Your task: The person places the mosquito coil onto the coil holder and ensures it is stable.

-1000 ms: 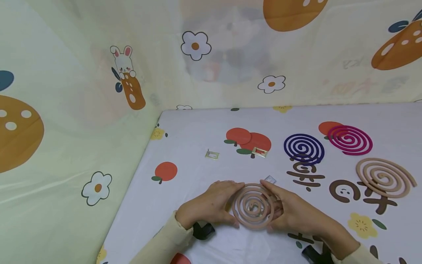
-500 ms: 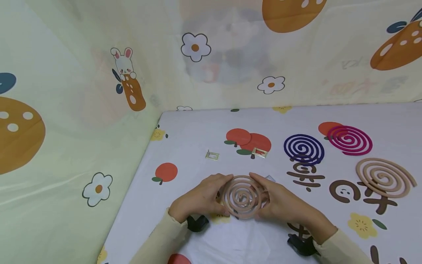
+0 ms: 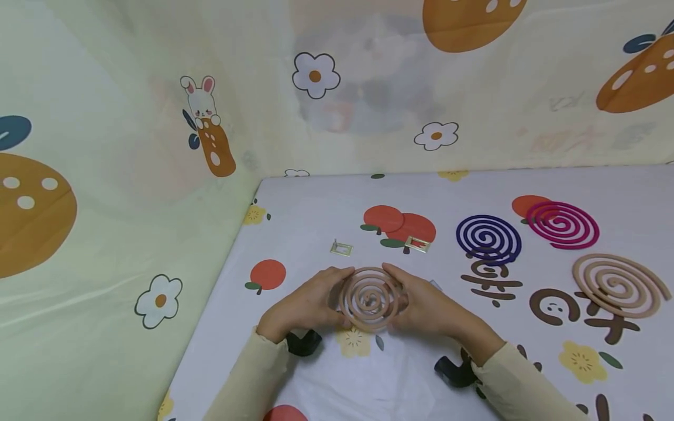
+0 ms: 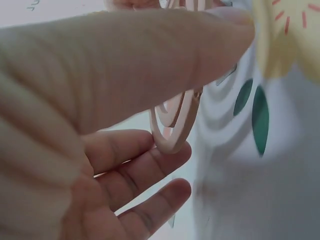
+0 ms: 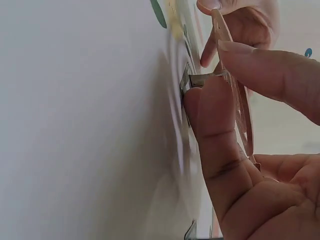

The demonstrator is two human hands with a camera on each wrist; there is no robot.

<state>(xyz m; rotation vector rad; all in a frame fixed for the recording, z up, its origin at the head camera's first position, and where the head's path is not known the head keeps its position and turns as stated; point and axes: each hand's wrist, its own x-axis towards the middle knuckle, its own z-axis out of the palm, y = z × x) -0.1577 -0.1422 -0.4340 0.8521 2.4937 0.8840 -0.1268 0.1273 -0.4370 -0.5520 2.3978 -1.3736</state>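
Looks like a small curtained-off corner, enclosed on two sides of the desk [image 3: 300, 210] by cloth. Cannot be told whether part of a home or a studio. Behind the desk, hung with a pale back sheet [image 3: 379, 155], printed with white flowers [image 3: 316, 76] and spotted brown shapes [image 3: 474, 23], faint blurred colours showing through. To the left of the desk, closed off by a similar side sheet [image 3: 105, 245]. Across the desk, covered in white cloth [image 3: 411, 386] patterned with red fruit [image 3: 268, 275] and brown lettering [image 3: 553, 307].
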